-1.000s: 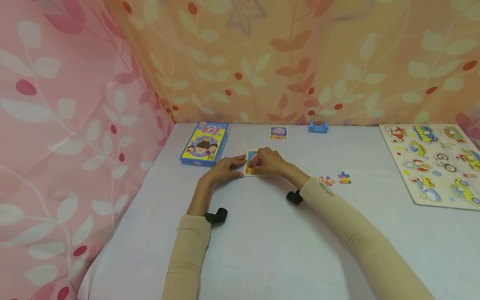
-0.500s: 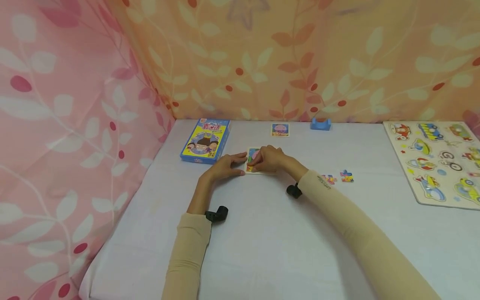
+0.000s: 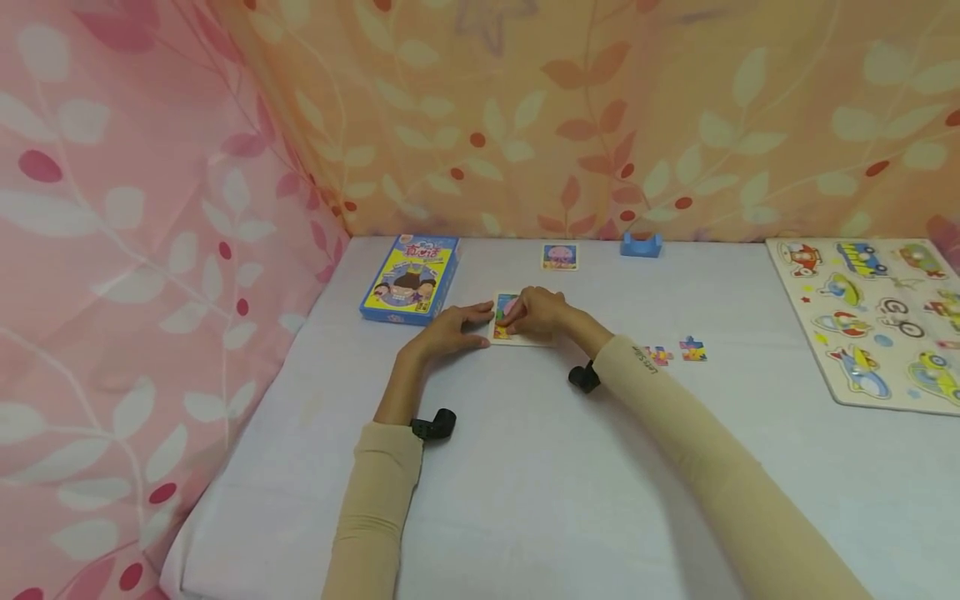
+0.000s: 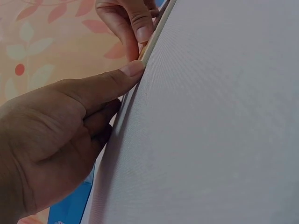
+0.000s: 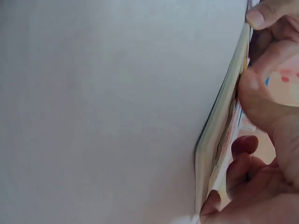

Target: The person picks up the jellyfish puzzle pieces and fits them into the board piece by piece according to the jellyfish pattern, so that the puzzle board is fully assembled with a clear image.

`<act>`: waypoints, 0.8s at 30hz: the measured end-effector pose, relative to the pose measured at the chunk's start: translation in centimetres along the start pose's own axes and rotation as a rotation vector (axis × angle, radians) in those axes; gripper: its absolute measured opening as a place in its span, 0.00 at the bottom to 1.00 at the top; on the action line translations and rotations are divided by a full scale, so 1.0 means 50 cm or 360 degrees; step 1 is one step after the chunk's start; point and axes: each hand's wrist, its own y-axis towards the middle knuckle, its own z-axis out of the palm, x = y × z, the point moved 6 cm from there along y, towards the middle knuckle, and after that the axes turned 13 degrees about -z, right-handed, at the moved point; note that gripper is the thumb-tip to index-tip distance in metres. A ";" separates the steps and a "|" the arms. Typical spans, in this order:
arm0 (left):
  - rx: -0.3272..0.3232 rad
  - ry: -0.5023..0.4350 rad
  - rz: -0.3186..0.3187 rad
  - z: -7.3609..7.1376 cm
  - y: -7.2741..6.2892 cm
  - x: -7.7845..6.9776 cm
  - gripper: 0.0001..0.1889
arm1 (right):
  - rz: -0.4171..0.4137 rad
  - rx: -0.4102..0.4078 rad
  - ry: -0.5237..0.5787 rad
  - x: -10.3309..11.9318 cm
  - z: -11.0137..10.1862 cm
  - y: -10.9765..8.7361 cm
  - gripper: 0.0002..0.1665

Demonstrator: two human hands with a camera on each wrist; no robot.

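A small jigsaw board with a pale rim lies on the white cloth, its blue, pink and yellow picture partly covered by my right hand. The thumb and bent index finger of that hand pinch a jigsaw piece low over the picture, mostly hidden by the fingertips. At the board's left edge rests my left hand, its thumb and fingers extended against the border. In the right wrist view the board's edge shows side-on.
Two loose jigsaw pieces lie beside the right sleeve. A blue-and-yellow card box sits back left. Behind the board are a square picture card and a blue holder. A wooden vehicle puzzle stretches along the right.
The pink piece under my right fingers, tilted a second ago, now lies flatter against the board. My left hand keeps its place at the edge. The head view has shifted slightly.
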 end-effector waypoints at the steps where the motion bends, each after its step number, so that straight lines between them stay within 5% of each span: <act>1: -0.0004 0.0010 0.0003 0.000 0.000 0.000 0.29 | -0.0006 -0.0018 0.0016 0.000 0.000 0.000 0.12; 8: -0.0015 0.0009 -0.0005 -0.001 -0.001 -0.001 0.29 | -0.0009 -0.0084 0.0032 0.000 -0.001 0.000 0.10; 24: -0.0024 -0.0051 -0.0011 -0.002 -0.003 -0.003 0.28 | 0.0041 0.0006 -0.0004 0.004 0.004 -0.007 0.13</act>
